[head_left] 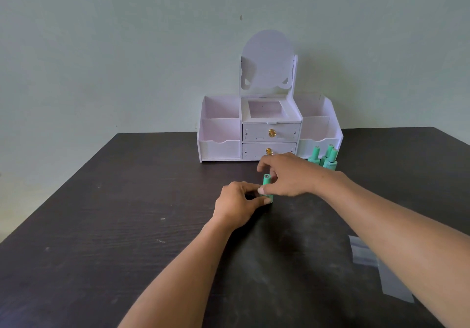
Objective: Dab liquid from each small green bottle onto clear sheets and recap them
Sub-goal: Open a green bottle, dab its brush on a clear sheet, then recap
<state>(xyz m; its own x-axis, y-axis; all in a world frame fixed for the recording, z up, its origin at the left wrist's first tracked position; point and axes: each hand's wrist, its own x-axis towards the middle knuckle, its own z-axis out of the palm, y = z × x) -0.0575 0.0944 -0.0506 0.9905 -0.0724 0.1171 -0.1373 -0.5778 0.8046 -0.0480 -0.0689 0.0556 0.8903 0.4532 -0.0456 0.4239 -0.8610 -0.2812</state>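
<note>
Mid-table, I hold one small green bottle [267, 186] upright between both hands. My left hand [239, 203] curls round its base from the left, and my right hand [284, 175] pinches its cap [266, 178] from the right. The clear sheets [381, 269] lie near and right, closest to my right arm. Three more bottles [324, 158] stand beside the far white organizer [269, 124].

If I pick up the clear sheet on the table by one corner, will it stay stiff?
Probably not: the clear sheet looks thin and lies flat, so it likely droops. Its glossy surface may slip, and it seems very light.
</note>
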